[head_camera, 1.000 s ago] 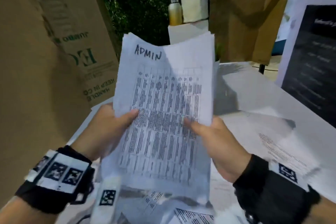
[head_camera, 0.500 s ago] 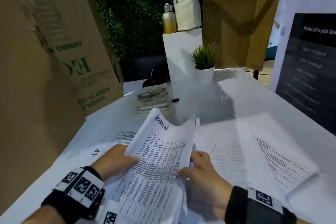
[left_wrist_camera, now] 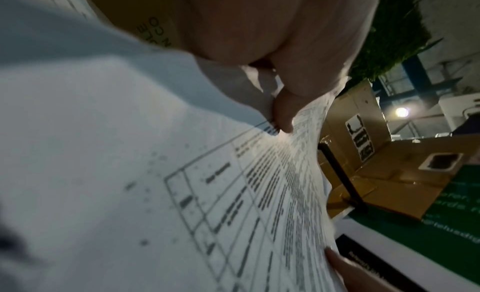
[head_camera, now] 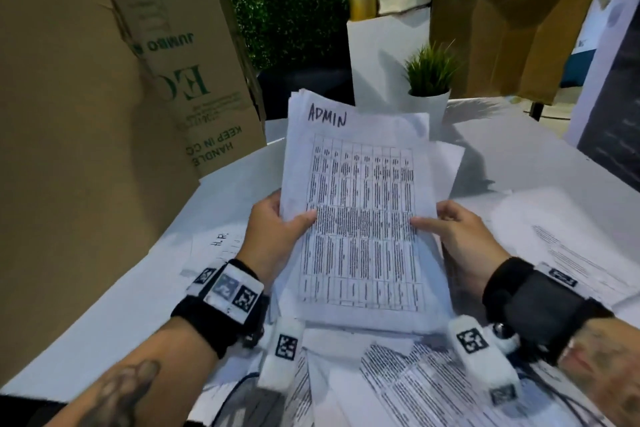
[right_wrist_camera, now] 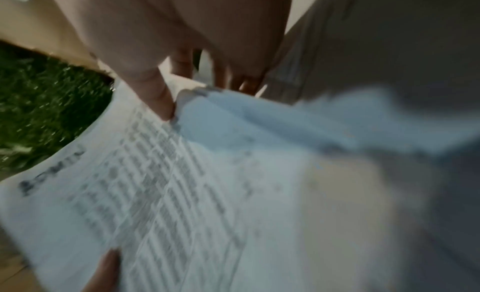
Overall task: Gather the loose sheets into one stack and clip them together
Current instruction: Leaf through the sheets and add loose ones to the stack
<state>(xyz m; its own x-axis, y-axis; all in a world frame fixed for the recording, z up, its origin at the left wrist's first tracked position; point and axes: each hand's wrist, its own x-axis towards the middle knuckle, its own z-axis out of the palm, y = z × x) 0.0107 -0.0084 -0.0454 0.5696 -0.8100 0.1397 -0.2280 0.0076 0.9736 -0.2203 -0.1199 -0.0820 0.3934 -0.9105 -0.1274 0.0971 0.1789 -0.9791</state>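
- one stack of sheets (head_camera: pixel 360 218), top marked ADMIN, raised above white table (head_camera: pixel 540 163)
- two hands: left hand (head_camera: pixel 277 236) pinches left edge, right hand (head_camera: pixel 457 236) pinches right edge
- several loose sheets (head_camera: pixel 571 253) lie on table, count unclear
- one potted plant (head_camera: pixel 429 87) behind

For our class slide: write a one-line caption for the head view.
Both hands, left hand and right hand, hold the ADMIN stack upright above loose sheets.

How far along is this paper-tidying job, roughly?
Partly done, it seems. A stack of sheets topped by the ADMIN page is gathered, though its top edges are uneven. Both the left hand and right hand grip its sides, holding it upright. Left to do: loose pages lie on the table below and to both sides, and no clip shows on the stack.
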